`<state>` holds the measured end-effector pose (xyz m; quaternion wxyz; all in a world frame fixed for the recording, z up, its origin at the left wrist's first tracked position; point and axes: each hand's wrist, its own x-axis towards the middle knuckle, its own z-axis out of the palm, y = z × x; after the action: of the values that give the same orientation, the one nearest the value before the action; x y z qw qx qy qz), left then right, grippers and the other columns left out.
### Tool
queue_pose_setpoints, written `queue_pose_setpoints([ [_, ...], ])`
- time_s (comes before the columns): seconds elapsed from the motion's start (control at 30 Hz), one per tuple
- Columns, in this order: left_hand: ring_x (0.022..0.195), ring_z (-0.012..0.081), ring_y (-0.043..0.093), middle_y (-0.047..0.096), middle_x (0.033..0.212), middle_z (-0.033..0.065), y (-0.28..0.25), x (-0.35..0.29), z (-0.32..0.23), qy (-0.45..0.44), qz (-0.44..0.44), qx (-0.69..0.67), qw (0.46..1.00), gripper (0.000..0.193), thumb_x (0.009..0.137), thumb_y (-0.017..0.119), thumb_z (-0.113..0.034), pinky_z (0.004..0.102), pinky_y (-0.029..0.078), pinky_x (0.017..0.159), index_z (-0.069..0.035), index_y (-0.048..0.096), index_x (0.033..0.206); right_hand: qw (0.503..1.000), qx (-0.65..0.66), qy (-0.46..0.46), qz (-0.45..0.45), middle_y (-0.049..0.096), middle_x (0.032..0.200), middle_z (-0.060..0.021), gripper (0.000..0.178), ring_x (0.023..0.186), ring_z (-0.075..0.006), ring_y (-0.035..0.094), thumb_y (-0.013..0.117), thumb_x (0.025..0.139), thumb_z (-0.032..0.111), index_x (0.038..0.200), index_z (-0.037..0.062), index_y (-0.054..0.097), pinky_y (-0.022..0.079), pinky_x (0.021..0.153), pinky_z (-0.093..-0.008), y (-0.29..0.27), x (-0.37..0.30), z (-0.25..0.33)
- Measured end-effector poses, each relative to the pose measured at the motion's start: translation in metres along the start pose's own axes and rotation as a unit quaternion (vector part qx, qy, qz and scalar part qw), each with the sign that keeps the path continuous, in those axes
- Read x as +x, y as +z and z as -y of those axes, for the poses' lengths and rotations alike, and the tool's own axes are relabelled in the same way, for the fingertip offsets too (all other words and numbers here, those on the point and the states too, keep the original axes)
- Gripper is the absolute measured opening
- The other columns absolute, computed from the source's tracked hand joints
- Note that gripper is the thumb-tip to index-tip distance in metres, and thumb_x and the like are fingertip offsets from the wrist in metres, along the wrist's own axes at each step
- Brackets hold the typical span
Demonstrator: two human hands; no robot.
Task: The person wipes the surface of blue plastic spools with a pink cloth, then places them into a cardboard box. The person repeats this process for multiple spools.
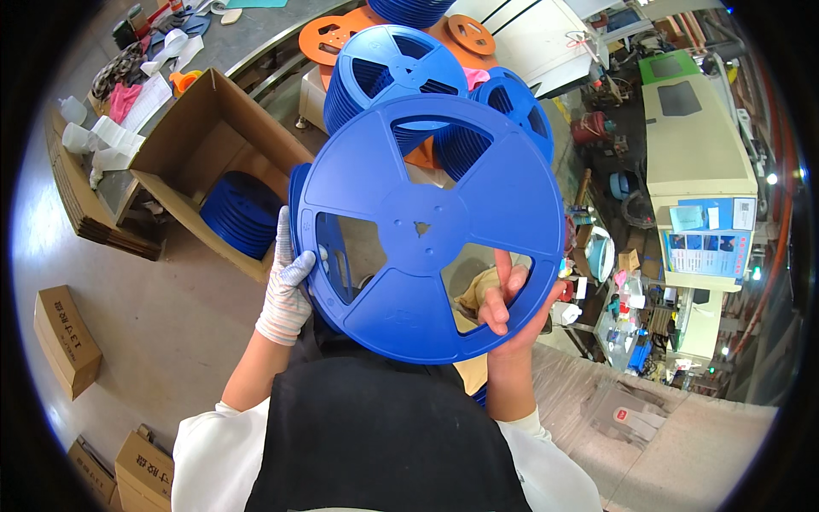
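I hold a large blue plastic reel disc [422, 205], with wedge-shaped openings and a small centre hole, tilted up in front of my black apron. My left hand [287, 290], in a striped glove, is closed at its left edge. There the edge of another blue disc [299, 183] shows just behind the front one, beside my left fingers. My right hand [512, 311] is bare and grips the lower right rim, with fingers showing through an opening. Left of the discs, an open cardboard box [192, 158] has a stack of blue discs [246, 213] inside.
Tall stacks of blue discs [397, 64] stand ahead, with orange discs [333, 38] beside them. A cluttered metal table [243, 30] is at the far left. Closed cartons [66, 341] sit on the floor at left. A cream machine [695, 154] stands at right.
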<state>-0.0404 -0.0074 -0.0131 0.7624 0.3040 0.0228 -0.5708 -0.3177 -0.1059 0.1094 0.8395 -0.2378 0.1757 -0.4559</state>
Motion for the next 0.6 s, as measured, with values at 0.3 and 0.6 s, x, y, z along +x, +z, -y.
queue_pose_setpoints([
  [0.3, 0.093, 0.0168, 0.065, 0.059, 0.127, 0.0058, -0.017, 0.006, 0.004, -0.019, 0.008, 0.002, 1.000, 0.094, 0.083, 0.072, -0.001, 0.0320, 0.055, 0.090, -0.023, 0.022, 0.159, 0.995, -0.093, -0.015, 0.021, 0.040, 0.152, -0.0203, 0.078, 0.057, -0.0266, 0.062, 0.032, 0.096, 0.070, 0.124, 0.0011, 0.056, 0.047, 0.040, -0.0282, 0.017, 0.004, -0.008],
  [0.6, 0.093, 0.0177, 0.065, 0.057, 0.131, 0.0061, -0.012, 0.000, -0.002, -0.004, 0.037, -0.020, 0.999, 0.099, 0.079, 0.075, -0.001, 0.0322, 0.055, 0.090, -0.025, 0.021, 0.159, 0.999, -0.017, 0.003, 0.034, 0.034, 0.156, -0.0186, 0.072, 0.051, -0.0233, 0.056, 0.036, 0.099, 0.065, 0.113, -0.0015, 0.059, 0.044, 0.041, -0.0284, 0.004, 0.006, -0.004],
])
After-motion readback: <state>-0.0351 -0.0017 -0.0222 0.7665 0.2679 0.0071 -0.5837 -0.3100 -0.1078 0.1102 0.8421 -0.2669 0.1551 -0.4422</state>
